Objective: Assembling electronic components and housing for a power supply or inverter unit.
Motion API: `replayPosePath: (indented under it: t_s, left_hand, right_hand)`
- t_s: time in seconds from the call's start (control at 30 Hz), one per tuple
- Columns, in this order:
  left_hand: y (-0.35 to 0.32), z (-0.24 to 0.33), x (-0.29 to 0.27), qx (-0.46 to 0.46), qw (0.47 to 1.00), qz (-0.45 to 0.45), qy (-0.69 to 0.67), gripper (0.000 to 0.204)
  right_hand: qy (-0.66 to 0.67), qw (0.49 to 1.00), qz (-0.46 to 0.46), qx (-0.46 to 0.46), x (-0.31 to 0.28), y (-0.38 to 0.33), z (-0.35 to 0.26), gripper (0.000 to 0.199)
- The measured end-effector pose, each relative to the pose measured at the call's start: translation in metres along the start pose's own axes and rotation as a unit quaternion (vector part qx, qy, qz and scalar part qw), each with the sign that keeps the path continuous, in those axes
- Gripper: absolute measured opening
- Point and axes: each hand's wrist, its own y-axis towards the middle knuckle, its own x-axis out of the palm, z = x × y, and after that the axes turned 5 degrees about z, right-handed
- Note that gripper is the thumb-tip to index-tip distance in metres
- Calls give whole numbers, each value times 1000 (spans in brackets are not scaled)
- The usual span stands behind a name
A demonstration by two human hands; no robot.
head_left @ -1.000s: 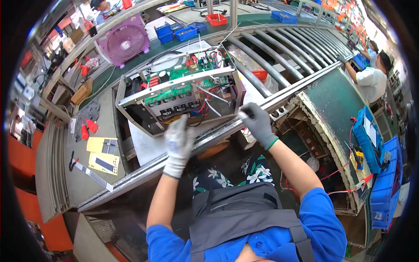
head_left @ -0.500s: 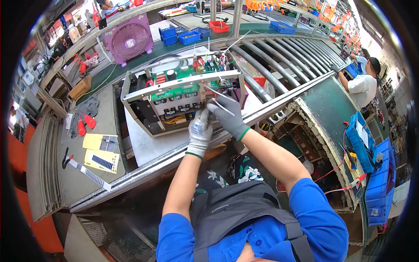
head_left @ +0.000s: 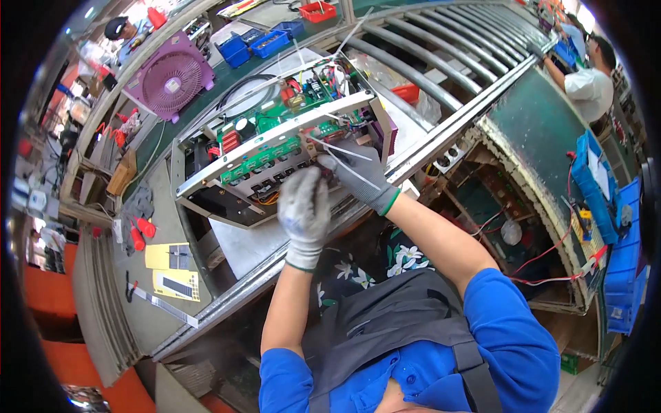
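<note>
An open metal-framed chassis (head_left: 258,148) with green circuit boards, black parts and coloured wires sits tilted on the bench in front of me. At its near right side, my right hand (head_left: 361,175), in a grey glove, is closed with its fingertips bent inward. Thin white cable ties (head_left: 344,149) run from the frame across that glove, and the fingers appear to pinch one; the exact grip is partly hidden. My left hand (head_left: 305,206), in a paler glove, stands apart from the right, before the chassis's front edge. Its loosely bent fingers are slightly blurred, with nothing visible in them.
A purple fan (head_left: 170,79) and blue parts bins (head_left: 268,43) stand beyond the chassis. Metal rollers (head_left: 427,62) stretch away to the right. Red-handled tools (head_left: 141,233) and yellow cards (head_left: 172,270) lie left. A co-worker (head_left: 589,79) is at the far right.
My left hand has drawn back from beside the right hand, toward the left and nearer to me. The right hand stays at the chassis. The whole view has turned somewhat.
</note>
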Motion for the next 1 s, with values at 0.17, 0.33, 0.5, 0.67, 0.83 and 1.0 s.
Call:
replayPosePath:
  t_s: [0.17, 0.33, 0.5, 0.67, 0.83, 1.0]
  left_hand:
    - [89, -1, -11, 121, 969, -22, 213, 55]
    - [106, -11, -1, 78, 950, -176, 247, 60]
    - [97, -12, 14, 62, 958, -121, 252, 51]
    - [102, -11, 19, 42, 962, -135, 234, 51]
    - [105, -3, 22, 66, 958, -134, 244, 52]
    - [104, 8, 32, -2, 957, -129, 259, 52]
  right_hand:
    - [22, 997, -5, 77, -9, 1, -1, 31]
    - [50, 998, 33, -19, -21, -7, -4, 32]
    - [-10, 954, 150, -258, -51, -9, -11, 32]
    - [-196, 944, 39, -262, -54, 17, -26, 43]
    - [-294, 914, -11, -281, -61, 26, -31, 35]
    - [-182, 884, 135, -408, -88, 32, -41, 27]
